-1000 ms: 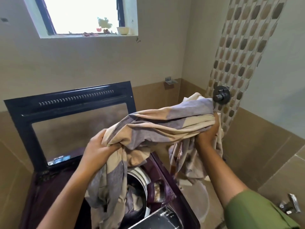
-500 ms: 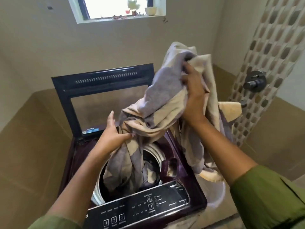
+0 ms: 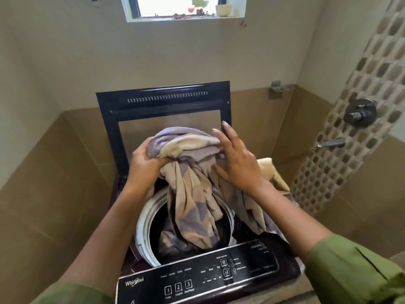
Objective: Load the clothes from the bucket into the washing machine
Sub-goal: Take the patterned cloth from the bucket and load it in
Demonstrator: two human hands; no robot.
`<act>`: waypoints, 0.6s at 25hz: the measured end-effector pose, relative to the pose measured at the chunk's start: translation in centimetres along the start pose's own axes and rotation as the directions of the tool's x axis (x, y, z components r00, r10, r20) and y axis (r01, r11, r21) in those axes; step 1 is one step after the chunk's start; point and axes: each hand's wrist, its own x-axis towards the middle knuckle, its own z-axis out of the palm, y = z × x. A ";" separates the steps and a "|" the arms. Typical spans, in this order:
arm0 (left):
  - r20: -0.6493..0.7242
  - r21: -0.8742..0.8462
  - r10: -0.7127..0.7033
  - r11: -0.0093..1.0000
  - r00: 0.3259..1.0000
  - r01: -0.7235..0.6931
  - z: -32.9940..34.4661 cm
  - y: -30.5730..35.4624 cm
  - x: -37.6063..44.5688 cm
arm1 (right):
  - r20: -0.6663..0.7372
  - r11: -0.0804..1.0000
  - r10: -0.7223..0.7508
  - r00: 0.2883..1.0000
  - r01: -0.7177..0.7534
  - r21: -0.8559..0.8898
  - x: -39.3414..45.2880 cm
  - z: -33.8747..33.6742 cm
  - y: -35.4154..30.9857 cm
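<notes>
A large beige and lilac patterned cloth (image 3: 192, 194) hangs over the open drum (image 3: 142, 220) of a dark top-load washing machine (image 3: 197, 279). Its lower part reaches down into the drum, and one fold trails over the machine's right side. My left hand (image 3: 144, 165) grips the bunched top of the cloth at the left. My right hand (image 3: 236, 163) lies with straight fingers against the bundle's right side. The bucket is hidden from view.
The machine's glass lid (image 3: 166, 110) stands upright behind the drum. Tiled walls close in on the left and back. Shower taps (image 3: 359, 113) and a spout (image 3: 331, 142) stick out of the mosaic wall at the right. A window (image 3: 182, 5) sits high above.
The cloth bundle has come down from head height to just above the drum. My right hand has let go of its grip and now lies flat on the cloth; my left hand has closed on the bunch.
</notes>
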 end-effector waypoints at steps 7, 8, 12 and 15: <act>0.238 -0.182 0.029 0.983 0.971 0.015 -1.3 -1.6 2.0 | 0.360 0.494 0.851 0.382 -0.815 -0.303 -6.0 6.2 6.1; 0.219 -0.195 0.002 0.980 0.976 0.042 -1.5 -1.9 2.3 | 0.322 0.442 0.881 0.346 -0.844 -0.304 -5.6 6.2 6.0; 0.133 -0.229 -0.082 0.967 0.988 0.111 -3.4 -3.6 3.6 | 0.189 0.418 0.904 0.385 -0.888 -0.190 -2.8 4.1 7.2; 0.062 -0.267 -0.148 0.951 0.987 0.159 -4.7 -5.4 4.4 | 0.044 0.461 0.879 0.475 -0.869 0.178 0.4 2.5 7.0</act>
